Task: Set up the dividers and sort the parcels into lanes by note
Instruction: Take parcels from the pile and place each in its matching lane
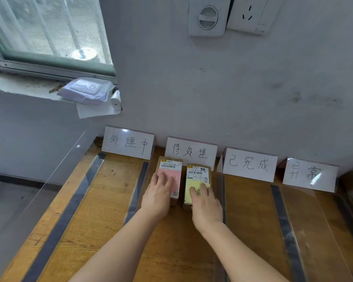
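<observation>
Two small brown parcels lie side by side in the second lane of a wooden table [102, 200]. The left parcel [172, 169] carries a pink note; my left hand [158, 197] lies flat on it with fingers spread. The right parcel [196, 176] carries a yellow note; my right hand [207, 206] rests on its near half. Clear plastic dividers [139, 186] stand on dark tape strips between lanes. Four handwritten sign cards stand at the wall: 处理中 [128, 142], 待处理 [191, 152], 已完成 [249, 164], 异常 [309, 174].
A tall clear panel [49, 180] rises along the table's left edge. On the window sill at upper left lie a wet-wipes pack [86, 90] and a white charger [116, 100]. A wall socket [251, 14] is above. The wall stands right behind the signs.
</observation>
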Tool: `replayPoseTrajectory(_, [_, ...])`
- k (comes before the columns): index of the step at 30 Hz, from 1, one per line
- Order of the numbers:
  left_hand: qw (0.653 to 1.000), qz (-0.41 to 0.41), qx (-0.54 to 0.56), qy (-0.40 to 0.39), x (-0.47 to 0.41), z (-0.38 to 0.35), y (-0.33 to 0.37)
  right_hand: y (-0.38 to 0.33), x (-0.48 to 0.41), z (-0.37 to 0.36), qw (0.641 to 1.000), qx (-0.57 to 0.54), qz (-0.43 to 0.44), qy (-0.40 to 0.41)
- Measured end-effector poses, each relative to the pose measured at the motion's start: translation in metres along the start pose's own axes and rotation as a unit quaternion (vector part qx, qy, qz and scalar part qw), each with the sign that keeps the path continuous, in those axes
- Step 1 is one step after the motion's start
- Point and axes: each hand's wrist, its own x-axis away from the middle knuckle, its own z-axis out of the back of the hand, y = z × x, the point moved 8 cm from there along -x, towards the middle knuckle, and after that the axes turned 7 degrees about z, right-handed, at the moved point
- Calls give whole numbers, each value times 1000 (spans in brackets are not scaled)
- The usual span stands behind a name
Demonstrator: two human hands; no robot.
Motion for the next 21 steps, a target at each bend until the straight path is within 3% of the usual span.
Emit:
replayPoseTrajectory(15, [999, -11, -38, 33, -2, 11, 5, 2, -8, 7, 1000, 3, -9, 0])
replayPoseTrajectory(21, [996, -37, -66, 48, 2, 28, 12, -1, -2, 26, 999, -24, 16, 40])
